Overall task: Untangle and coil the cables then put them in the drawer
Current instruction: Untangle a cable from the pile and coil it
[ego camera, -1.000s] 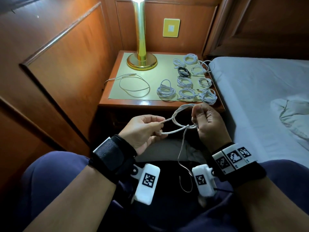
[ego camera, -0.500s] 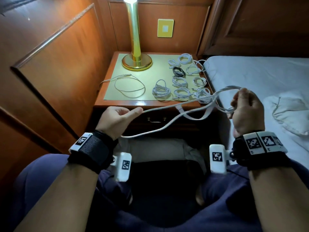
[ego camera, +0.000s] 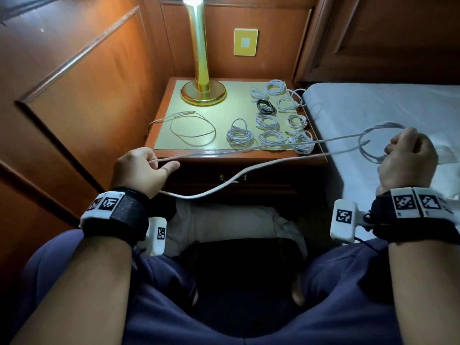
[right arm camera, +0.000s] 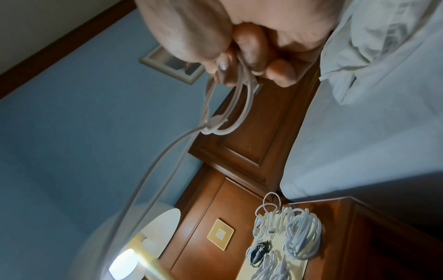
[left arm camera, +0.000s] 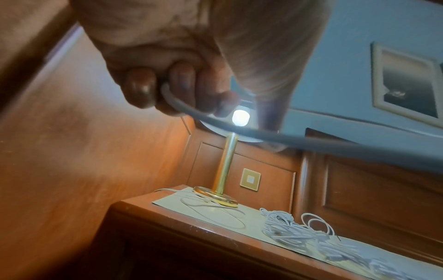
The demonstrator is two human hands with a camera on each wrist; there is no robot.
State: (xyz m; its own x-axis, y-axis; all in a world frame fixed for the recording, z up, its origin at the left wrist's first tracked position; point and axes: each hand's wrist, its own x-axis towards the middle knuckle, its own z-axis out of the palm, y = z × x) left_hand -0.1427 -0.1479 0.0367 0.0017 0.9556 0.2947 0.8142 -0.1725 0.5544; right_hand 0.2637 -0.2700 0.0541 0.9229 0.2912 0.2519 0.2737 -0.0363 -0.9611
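Note:
A white cable (ego camera: 249, 150) stretches between my hands in front of the nightstand (ego camera: 231, 156). My left hand (ego camera: 142, 168) holds one stretch of it in curled fingers (left arm camera: 182, 89) near the front left corner. My right hand (ego camera: 408, 158), out over the bed, grips a few small loops of the same cable (right arm camera: 230, 106). A second strand sags below toward my left wrist. Several coiled white cables (ego camera: 240, 135) and one black coil (ego camera: 265, 106) lie on the nightstand's right half. One loose white cable (ego camera: 191, 128) lies uncoiled at the left. The drawer front (ego camera: 232, 179) is closed.
A brass lamp (ego camera: 202, 78) stands at the back of the nightstand. Wood panelling runs along the left side, and the bed (ego camera: 373, 113) with a crumpled sheet lies at the right. My knees fill the foreground.
My hands have spread wide apart from a close hold. The right hand carried its loops out over the bed, the left moved left, and the cable now runs long between them.

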